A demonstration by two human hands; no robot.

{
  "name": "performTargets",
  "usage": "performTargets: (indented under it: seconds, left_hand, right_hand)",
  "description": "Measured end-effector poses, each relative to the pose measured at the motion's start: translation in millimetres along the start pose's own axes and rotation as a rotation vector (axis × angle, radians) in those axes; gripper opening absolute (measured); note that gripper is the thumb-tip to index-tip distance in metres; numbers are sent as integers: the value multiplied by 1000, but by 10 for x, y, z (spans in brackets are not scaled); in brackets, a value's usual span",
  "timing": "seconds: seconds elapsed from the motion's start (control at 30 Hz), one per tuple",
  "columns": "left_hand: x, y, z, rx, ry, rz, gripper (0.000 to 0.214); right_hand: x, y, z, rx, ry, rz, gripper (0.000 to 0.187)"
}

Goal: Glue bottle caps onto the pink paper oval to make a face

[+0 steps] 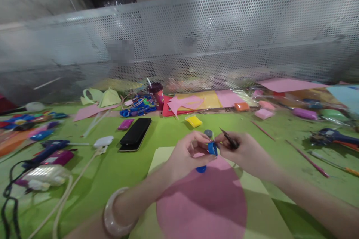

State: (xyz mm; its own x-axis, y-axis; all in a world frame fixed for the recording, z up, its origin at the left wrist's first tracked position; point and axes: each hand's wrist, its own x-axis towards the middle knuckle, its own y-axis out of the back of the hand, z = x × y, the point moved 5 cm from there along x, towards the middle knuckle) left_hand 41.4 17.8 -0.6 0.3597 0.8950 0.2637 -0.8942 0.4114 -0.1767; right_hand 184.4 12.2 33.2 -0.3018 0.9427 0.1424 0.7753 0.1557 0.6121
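Observation:
My left hand [187, 154] pinches a small blue ring-shaped piece [212, 148] between thumb and fingers, above a pink paper circle [202, 201]. Close against it, my right hand [248, 155] is closed around a dark pointed blade [230, 139], whose tip points up and to the left. Its handle is hidden in the palm. The right fingertips meet the blue piece; whether they also grip it is unclear. Just below the left fingers, a round blue piece [201, 169] shows on the pink circle. Pale yellow paper [266, 209] lies beneath the circle.
A black phone [136, 133], a yellow clay packet [193, 121] and a drink cup [157, 95] stand beyond my hands. Glue guns lie left [47, 151] and right [333, 136], with a corded power strip [46, 177]. A perforated metal panel [179, 41] closes the back.

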Motion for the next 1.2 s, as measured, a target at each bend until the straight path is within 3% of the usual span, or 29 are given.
performTargets:
  seconds: [0.27, 0.63, 0.83, 1.0, 1.1, 1.2]
  left_hand:
    - [-20, 14, 2, -11, -91, -45, 32]
    - [-34, -24, 91, 139, -198, -75, 30]
    - [-80, -23, 175, 402, -350, -57, 25]
    - [-157, -32, 288, 568, -545, -28, 26]
    - [-148, -22, 257, 530, -522, -26, 26]
    - [-106, 1, 191, 387, -398, -27, 26]
  right_hand:
    - [23, 19, 2, 82, -70, -23, 13]
    - [3, -15, 15, 255, -181, -35, 9]
    - [8, -56, 72, 420, -209, -11, 8]
    - [3, 31, 49, 447, -237, 99, 17]
    - [-13, 73, -39, 307, -158, 76, 18]
    - [-22, 87, -86, 175, -76, 53, 18]
